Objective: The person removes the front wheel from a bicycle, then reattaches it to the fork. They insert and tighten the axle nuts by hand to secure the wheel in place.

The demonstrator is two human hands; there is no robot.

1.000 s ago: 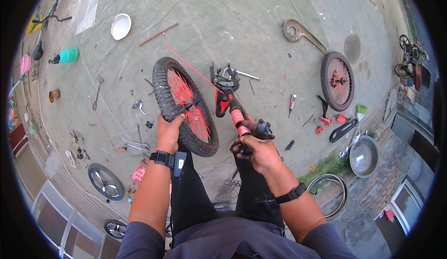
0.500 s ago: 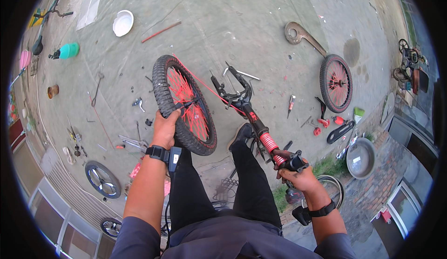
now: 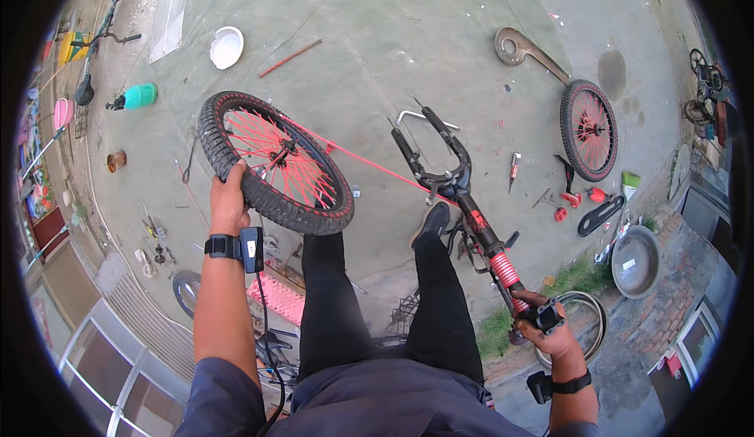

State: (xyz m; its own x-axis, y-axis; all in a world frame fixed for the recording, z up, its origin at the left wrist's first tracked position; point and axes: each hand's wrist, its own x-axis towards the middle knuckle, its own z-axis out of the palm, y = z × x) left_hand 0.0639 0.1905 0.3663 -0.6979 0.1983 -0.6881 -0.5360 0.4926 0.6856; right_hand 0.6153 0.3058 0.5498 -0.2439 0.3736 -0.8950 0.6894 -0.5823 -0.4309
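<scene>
My left hand (image 3: 228, 198) is closed on the knobbly black tyre of a bicycle wheel (image 3: 284, 153) with red spokes, which hangs tilted above the ground. Off to the right, my right hand (image 3: 556, 336) grips the stem end of a black bicycle fork (image 3: 473, 215). Red coils wrap its shaft, and its two prongs point away from me, apart from the wheel. A thin red cable (image 3: 367, 162) stretches between the wheel and the fork. Just beyond the prongs, a bent silver rod (image 3: 428, 117) is visible, partly behind them.
A second red-spoked wheel (image 3: 589, 131) lies at right near a curved metal part (image 3: 512, 47). Hand tools, red parts and a grey basin (image 3: 636, 262) are also on that side. A white bowl (image 3: 227, 47), a red rod (image 3: 290, 58) and a green container (image 3: 140, 96) lie far left.
The wheel has swung left and tipped flatter in my left hand. My right hand has carried the fork to the right, widening the gap and lengthening the visible stretch of red cable.
</scene>
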